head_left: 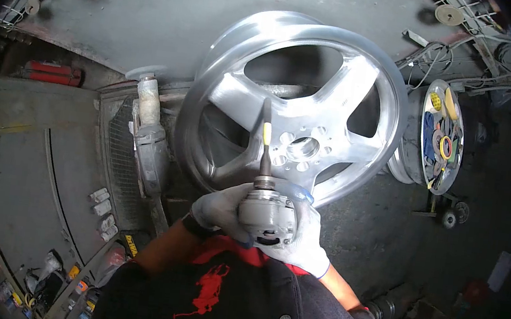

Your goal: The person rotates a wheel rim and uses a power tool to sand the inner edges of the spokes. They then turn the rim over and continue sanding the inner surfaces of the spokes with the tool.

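A grey die grinder (268, 217) is held close to my chest, its narrow shaft (265, 159) with a pale yellow band pointing away from me. My left hand (219, 209), in a white glove, is wrapped round the left side of the body. On the opposite side my right hand (310, 242), gloved the same way, grips it too. Beyond stands a shiny five-spoke alloy wheel (352, 94), tilted toward me. In this view the shaft tip overlaps one of its spokes.
Left of the wheel a larger grinder (149, 138) with a disc stands upright. A second wheel (427, 125) at right holds discs, tape and small tools. A red box (53, 73) lies at far left. Wire racks with discs (449, 15) hang at the back.
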{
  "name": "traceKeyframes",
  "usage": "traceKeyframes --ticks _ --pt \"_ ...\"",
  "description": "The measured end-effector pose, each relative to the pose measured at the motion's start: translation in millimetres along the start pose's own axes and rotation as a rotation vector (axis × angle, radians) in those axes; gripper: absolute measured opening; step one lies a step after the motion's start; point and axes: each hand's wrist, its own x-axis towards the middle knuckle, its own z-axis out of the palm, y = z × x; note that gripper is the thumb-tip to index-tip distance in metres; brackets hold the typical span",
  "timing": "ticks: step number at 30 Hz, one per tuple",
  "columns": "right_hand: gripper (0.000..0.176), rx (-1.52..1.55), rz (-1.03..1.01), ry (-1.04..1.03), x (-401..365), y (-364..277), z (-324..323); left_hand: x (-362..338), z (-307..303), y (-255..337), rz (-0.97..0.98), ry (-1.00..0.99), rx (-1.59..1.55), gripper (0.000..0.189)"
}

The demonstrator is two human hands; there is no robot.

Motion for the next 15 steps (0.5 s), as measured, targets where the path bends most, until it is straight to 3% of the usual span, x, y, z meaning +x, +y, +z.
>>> traceKeyframes --ticks 5,9,12,14,15 --pt "0.082 0.028 0.212 -0.035 -19.0 -3.2 -7.7 15.3 3.0 -12.5 -0.09 0.045 -0.166 0.112" --pt "0.08 -0.004 0.09 0.02 -13.0 0.0 5.2 -4.8 2.7 0.0 -0.029 0.062 -0.14 0.101" --pt "0.076 -0.018 -0.065 -0.013 23.8 -18.6 9.4 -24.4 -19.2 4.9 0.079 0.046 0.15 0.088" --pt "0.074 0.069 -0.023 0.002 34.6 -25.5 12.6 -28.3 -29.7 17.5 0.535 -0.107 1.417 0.078" --pt "0.074 0.078 -0.053 -0.016 35.1 -23.1 14.3 -29.2 -30.1 18.4 0.534 -0.11 1.418 0.078"
